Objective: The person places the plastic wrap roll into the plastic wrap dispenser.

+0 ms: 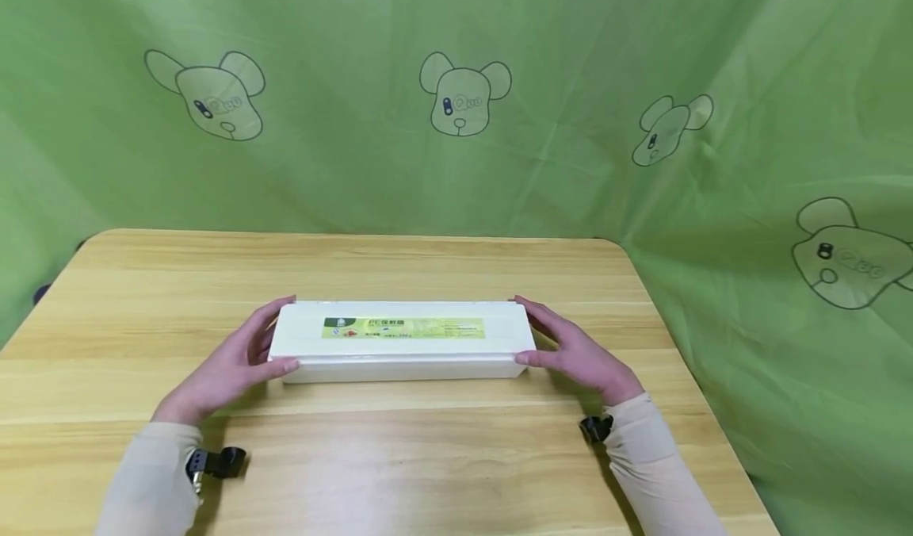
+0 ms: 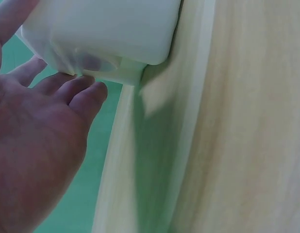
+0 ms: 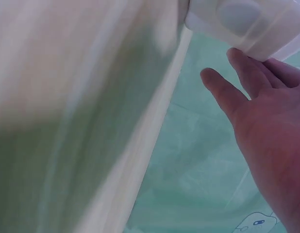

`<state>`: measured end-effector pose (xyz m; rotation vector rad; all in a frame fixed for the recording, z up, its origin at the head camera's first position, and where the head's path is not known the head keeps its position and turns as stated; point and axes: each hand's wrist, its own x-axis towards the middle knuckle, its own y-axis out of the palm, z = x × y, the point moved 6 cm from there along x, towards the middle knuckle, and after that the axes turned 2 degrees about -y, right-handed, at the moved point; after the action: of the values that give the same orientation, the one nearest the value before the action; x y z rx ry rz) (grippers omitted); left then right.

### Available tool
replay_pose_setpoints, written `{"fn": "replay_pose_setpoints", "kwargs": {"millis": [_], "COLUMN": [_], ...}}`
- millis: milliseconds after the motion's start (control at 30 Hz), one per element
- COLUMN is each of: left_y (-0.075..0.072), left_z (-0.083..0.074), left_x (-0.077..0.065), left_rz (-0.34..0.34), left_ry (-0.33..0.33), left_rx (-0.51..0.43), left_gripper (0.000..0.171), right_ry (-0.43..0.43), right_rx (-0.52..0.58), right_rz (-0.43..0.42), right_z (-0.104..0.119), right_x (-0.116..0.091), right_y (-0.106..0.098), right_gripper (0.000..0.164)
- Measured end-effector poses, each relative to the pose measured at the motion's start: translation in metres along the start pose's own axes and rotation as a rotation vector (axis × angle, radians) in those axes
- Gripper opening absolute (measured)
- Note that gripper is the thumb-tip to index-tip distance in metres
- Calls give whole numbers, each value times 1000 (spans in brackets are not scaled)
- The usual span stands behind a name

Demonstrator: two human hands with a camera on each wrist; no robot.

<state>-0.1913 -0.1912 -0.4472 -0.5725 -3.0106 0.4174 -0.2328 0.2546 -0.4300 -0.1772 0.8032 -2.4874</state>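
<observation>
A long white cling film box [image 1: 399, 368] with a green and yellow label [image 1: 403, 328] on its lid lies crosswise on the wooden table. My left hand [image 1: 238, 357] grips its left end, thumb on the front edge and fingers reaching round to the back corner. At the other end my right hand [image 1: 574, 354] holds it in the same way. In the left wrist view, fingertips touch the box's end face [image 2: 106, 29]. The right wrist view shows the opposite end face [image 3: 247, 22], which has a round shape in it, with fingers against its lower edge.
The wood-grain table [image 1: 442, 457] has rounded far corners. A green cloth [image 1: 342, 171] printed with mouse-head outlines hangs behind it and along its right side. Black wrist camera mounts [image 1: 217, 463] sit at both cuffs.
</observation>
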Motion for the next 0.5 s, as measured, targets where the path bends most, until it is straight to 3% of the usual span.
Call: {"fn": "replay_pose_setpoints", "kwargs": {"millis": [500], "left_y": [0], "left_z": [2], "left_x": [-2], "left_rz": [-7], "left_ry": [-57], "left_rx": [57], "left_gripper": [96], "right_ry": [10], "right_rx": [15], "right_rz": [21], "right_z": [-1], "right_x": [2], "right_y": [0], "right_gripper": [93]}}
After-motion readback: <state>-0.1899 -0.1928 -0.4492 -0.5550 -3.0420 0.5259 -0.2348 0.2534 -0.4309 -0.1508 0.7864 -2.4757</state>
